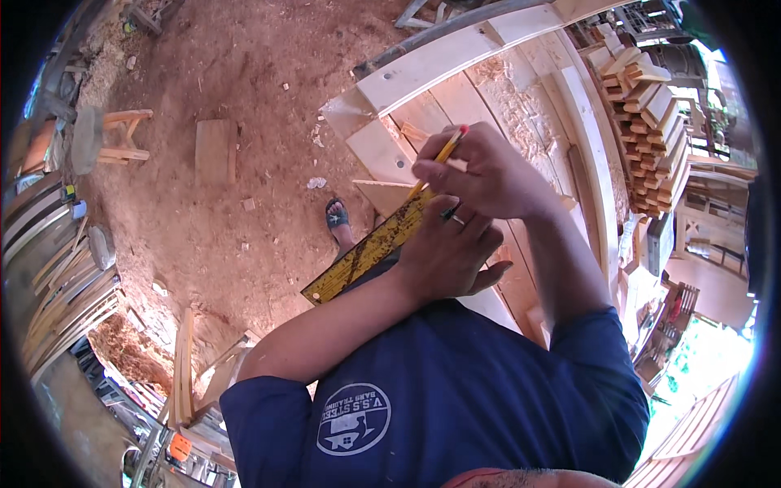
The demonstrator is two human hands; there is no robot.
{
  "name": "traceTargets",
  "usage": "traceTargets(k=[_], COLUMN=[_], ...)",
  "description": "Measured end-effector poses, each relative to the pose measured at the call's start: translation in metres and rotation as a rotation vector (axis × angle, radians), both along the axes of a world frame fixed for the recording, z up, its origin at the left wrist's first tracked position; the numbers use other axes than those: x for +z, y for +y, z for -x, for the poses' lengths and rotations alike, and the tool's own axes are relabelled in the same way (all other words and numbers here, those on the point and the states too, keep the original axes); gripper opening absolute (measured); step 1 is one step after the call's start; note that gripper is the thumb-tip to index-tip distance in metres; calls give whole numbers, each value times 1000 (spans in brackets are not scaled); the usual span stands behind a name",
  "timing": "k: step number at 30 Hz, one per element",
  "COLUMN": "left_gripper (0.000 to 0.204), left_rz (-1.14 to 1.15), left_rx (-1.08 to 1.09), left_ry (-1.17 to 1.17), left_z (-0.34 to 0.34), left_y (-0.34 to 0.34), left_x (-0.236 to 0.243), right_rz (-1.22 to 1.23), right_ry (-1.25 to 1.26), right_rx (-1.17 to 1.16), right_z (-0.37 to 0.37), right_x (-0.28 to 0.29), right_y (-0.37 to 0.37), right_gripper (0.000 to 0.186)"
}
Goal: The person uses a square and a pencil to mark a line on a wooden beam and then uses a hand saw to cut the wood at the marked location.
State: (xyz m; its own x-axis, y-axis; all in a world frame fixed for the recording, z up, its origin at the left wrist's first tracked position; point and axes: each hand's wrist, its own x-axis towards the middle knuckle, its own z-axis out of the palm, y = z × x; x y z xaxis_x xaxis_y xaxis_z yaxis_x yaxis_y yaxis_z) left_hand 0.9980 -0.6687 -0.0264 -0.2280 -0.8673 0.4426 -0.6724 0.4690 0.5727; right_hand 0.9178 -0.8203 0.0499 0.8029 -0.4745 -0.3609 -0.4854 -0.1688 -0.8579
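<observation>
My right hand [468, 175] pinches a yellow pencil [445, 150] with a red end, its point down by the upper end of a worn, speckled yellow ruler or square [358, 259]. Just below it, my left hand [447, 248] grips that ruler, with a ring on one finger. The ruler lies over a wooden board [378, 195] at the edge of a wooden workbench [521, 98]. The left hand hides part of the ruler and board.
Stacked cut wood pieces [651, 122] stand along the right side. Long wood strips [61, 293] lie at the left, near a wooden stool [124, 153]. A loose board [215, 150] rests on the dirt floor, and my sandaled foot [338, 218] shows beside the bench.
</observation>
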Motion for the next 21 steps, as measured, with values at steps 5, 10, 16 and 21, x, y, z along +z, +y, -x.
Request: traceTargets(k=[5,10,16,21], left_gripper=[42,42,43,37], left_rz=[-36,-24,-84,-98], left_rx=[10,-15,-53,-1], left_ry=[-25,-19,22,-105], left_z=[5,1,7,4], left_y=[6,-1,2,-1], left_x=[-4,3,-8,4], right_rz=[129,30,0,465], right_ry=[-75,49,-121,-22], right_rx=[26,-34,95,93], right_z=[-8,4,-9,6], right_x=[-9,-9,-13,9], right_y=[5,-10,-2,-34], right_gripper=[25,26,25,29])
